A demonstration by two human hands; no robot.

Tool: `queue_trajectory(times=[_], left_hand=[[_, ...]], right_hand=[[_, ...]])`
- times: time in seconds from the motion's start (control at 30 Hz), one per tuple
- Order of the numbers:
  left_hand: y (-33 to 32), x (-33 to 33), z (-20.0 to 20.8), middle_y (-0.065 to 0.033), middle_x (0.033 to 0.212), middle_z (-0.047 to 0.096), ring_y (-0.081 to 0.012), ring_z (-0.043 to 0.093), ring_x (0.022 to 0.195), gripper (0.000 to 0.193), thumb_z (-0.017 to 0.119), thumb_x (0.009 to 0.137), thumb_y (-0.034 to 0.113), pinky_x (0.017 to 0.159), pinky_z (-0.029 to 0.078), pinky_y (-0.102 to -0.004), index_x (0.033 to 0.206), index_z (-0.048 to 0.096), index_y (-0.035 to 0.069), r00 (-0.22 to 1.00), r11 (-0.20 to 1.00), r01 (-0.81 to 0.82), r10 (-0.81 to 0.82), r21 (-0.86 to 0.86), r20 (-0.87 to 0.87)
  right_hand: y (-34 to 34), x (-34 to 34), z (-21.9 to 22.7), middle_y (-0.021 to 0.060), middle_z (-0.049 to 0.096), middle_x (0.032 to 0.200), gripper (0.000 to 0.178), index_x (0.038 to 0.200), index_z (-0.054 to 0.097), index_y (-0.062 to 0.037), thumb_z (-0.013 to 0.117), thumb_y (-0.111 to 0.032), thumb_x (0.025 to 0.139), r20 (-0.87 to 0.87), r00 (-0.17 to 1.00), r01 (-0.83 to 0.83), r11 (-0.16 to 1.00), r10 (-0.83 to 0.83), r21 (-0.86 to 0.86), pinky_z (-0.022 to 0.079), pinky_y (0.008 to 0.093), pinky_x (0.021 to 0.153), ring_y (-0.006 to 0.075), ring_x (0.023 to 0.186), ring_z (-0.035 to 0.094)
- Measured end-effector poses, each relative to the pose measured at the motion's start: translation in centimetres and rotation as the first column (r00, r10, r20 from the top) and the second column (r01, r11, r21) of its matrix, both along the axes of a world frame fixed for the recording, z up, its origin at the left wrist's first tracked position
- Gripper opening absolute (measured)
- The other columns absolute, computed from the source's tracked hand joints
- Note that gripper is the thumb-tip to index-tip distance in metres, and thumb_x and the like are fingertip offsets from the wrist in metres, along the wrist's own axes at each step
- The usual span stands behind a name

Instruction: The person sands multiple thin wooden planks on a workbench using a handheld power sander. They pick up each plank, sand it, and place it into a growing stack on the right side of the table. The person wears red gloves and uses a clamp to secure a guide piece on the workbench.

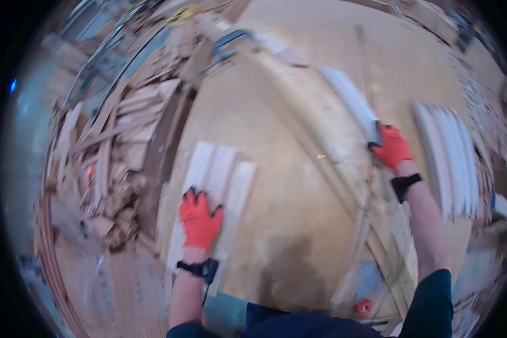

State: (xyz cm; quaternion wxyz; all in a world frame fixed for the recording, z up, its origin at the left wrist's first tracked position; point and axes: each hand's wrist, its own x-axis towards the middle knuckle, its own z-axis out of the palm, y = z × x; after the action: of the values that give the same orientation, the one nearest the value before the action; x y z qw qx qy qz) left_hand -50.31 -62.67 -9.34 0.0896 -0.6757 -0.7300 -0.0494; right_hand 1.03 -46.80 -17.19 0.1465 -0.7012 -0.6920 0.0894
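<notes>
My left hand (200, 222), in a red glove with dark fingertips, lies with its fingers spread on pale, narrow boards (222, 169) set side by side at the left of the worktable. Over to the right, my right hand (393, 147), gloved alike, grips the near end of a white board (349, 98). That board slants away along a long wooden straightedge (315, 121). Motion blur softens the right fingertips. Farther off, another short pale board (281, 49) lies by the same straightedge.
A blue clamp (231, 42) sits at the straightedge's far end. White boards (448, 160) stand stacked at the right. Wood offcuts (124, 208) fill the left side. A red tape measure (364, 307) lies near the front edge, and the plywood tabletop (287, 225) spans the middle.
</notes>
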Motion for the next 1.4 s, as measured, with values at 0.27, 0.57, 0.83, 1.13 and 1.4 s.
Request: queue_trajectory(times=[0.27, 0.57, 0.83, 1.13, 1.4], left_hand=[[-2.2, -2.2, 0.6, -0.0327, 0.144, 0.047, -0.0482, 0.044, 0.133, 0.048, 0.057, 0.094, 0.015, 0.111, 0.037, -0.0533, 0.134, 0.052, -0.009, 0.998, 0.997, 0.07, -0.07, -0.039, -0.004], [-2.3, 0.7, 5.0, -0.0303, 0.138, 0.052, -0.0468, 0.055, 0.123, 0.048, 0.05, 0.094, 0.004, 0.103, 0.046, -0.0487, 0.14, 0.045, -0.008, 0.982, 0.993, 0.115, -0.114, 0.003, 0.148], [0.5, 12.8, 11.1, -0.0278, 0.136, 0.055, -0.0438, 0.063, 0.111, 0.051, 0.057, 0.087, 0.0, 0.091, 0.053, -0.0469, 0.137, 0.05, -0.005, 0.89, 0.896, 0.444, -0.443, 0.015, 0.104], [6.3, 32.9, 7.3, -0.0269, 0.136, 0.055, -0.0382, 0.057, 0.122, 0.044, 0.055, 0.091, 0.016, 0.108, 0.043, -0.0484, 0.13, 0.058, -0.004, 0.156, 0.184, 0.974, -0.967, -0.132, -0.2], [11.2, 37.6, 5.4, -0.0211, 0.143, 0.052, -0.0372, 0.049, 0.133, 0.053, 0.065, 0.086, 0.023, 0.114, 0.036, -0.0515, 0.136, 0.056, 0.006, 0.35, 0.359, 0.924, -0.932, 0.127, 0.09]], right_hand=[[-9.6, 10.5, 4.3, 0.0217, 0.055, 0.135, 0.06, 0.139, 0.056, -0.0142, 0.073, -0.029, 0.084, -0.013, 0.976, 0.211, 0.94, -0.216, 0.269, 0.045, 0.0461, 0.106, 0.0392, 0.125, 0.053], [-19.8, 33.2, -0.8, 0.0156, 0.05, 0.148, 0.055, 0.138, 0.061, -0.0177, 0.072, -0.014, 0.085, -0.206, 0.869, 0.472, 0.878, -0.45, 0.075, 0.037, 0.0408, 0.116, 0.0361, 0.136, 0.045], [-20.5, 32.2, -3.7, 0.0179, 0.054, 0.144, 0.043, 0.132, 0.065, -0.0154, 0.065, -0.011, 0.09, -0.077, 0.931, 0.366, 0.902, -0.358, 0.228, 0.036, 0.0451, 0.116, 0.0407, 0.137, 0.044], [-17.3, 7.1, 13.2, 0.0231, 0.059, 0.13, 0.077, 0.146, 0.047, -0.0091, 0.076, -0.042, 0.083, -0.5, 0.843, -0.2, 0.978, 0.199, 0.053, 0.047, 0.0434, 0.103, 0.0393, 0.122, 0.058], [-15.2, 9.8, 8.3, 0.0184, 0.058, 0.125, 0.089, 0.15, 0.044, -0.0131, 0.082, -0.046, 0.077, -0.001, 0.983, 0.182, 0.972, -0.184, -0.149, 0.047, 0.0433, 0.097, 0.0355, 0.113, 0.059]])
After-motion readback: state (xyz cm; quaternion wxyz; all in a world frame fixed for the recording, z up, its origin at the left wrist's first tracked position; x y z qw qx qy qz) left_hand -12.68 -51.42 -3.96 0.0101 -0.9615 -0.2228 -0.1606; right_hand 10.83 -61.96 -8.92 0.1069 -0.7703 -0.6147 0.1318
